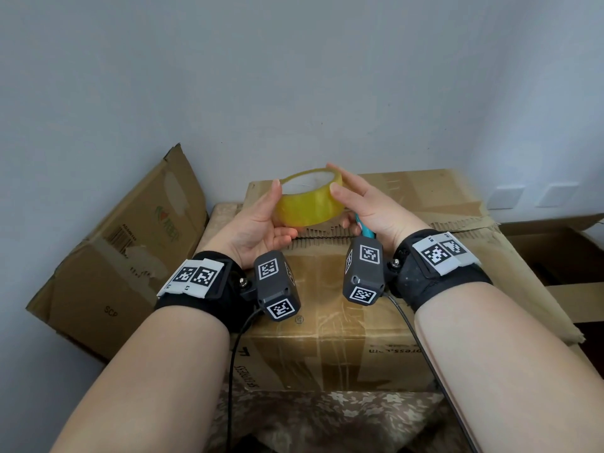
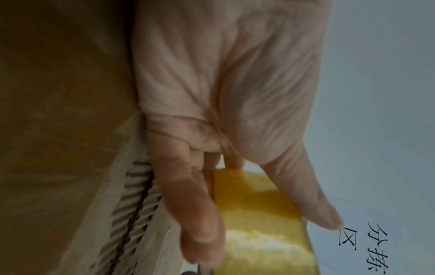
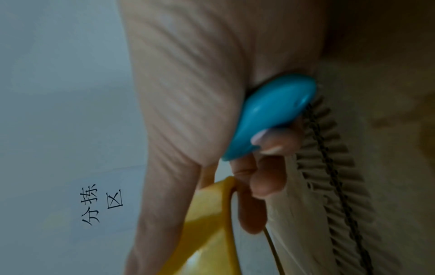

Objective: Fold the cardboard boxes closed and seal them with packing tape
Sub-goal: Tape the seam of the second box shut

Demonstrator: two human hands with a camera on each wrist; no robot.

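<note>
A yellow packing tape roll (image 1: 310,204) hangs in the air between both hands, over the top of a closed cardboard box (image 1: 327,338). My left hand (image 1: 271,214) grips it from the left, thumb on the rim and fingers underneath. My right hand (image 1: 356,201) touches the roll's right side with thumb and forefinger, while its lower fingers curl round a blue-handled tool (image 1: 364,227). The left wrist view shows the tape roll (image 2: 259,223) pinched between thumb and fingers. In the right wrist view the blue-handled tool (image 3: 270,115) lies in the palm. The box's flap seam (image 1: 323,238) runs beneath the hands, corrugated edges showing.
A worn cardboard box (image 1: 124,256) leans against the wall at the left. Another box (image 1: 425,188) lies behind the near one, and an open box (image 1: 555,253) stands at the right. Floral cloth (image 1: 327,420) covers the surface below. Camera cables hang from both wrists.
</note>
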